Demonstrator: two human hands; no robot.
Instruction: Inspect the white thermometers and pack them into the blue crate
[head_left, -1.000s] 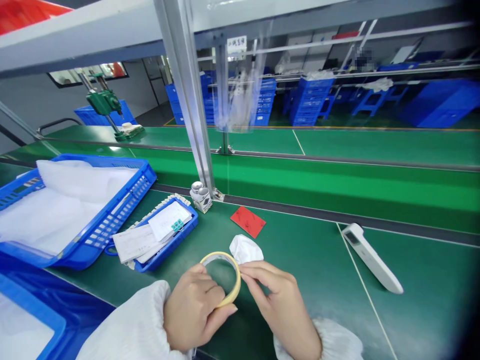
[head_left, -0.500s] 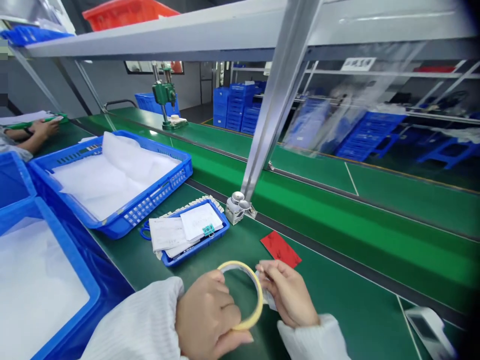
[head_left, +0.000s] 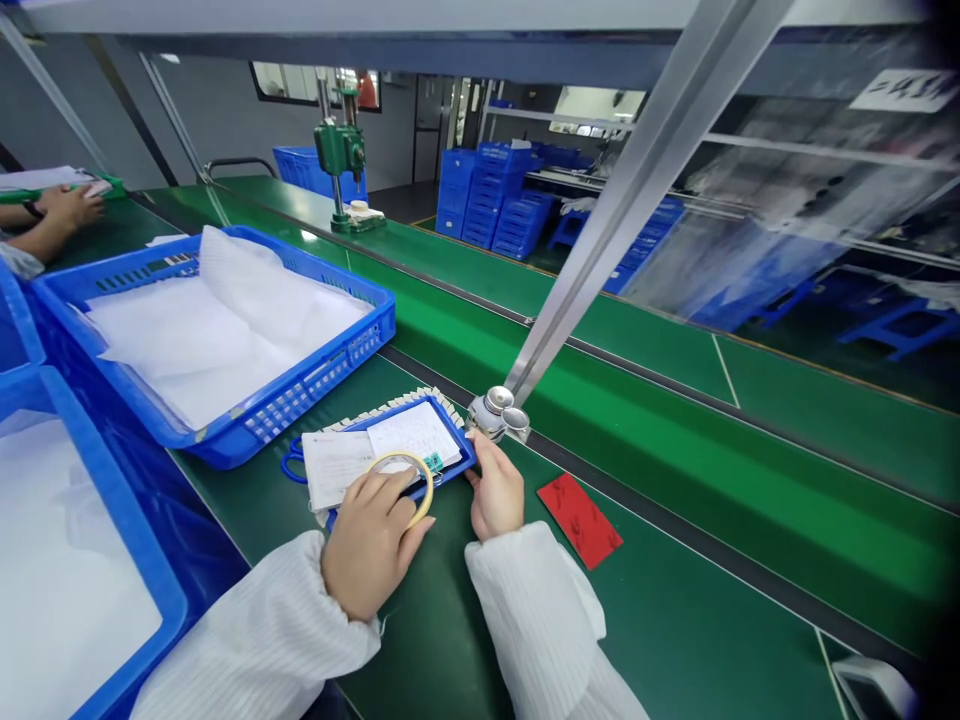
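On blue tray point(head_left: 454, 425), L hand point(head_left: 371, 540) clasps tape point(head_left: 401, 454), R hand point(head_left: 495, 490) at rim, grip unclear.

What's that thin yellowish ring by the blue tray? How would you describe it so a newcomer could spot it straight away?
On the green workbench, find the large blue crate of white padding, then the small blue tray of papers just beside it. Above that tray, the person's left hand holds a narrow roll of masking tape. It's the thin cream-yellow ring, hollow in the middle, unlike the flat papers beneath it.
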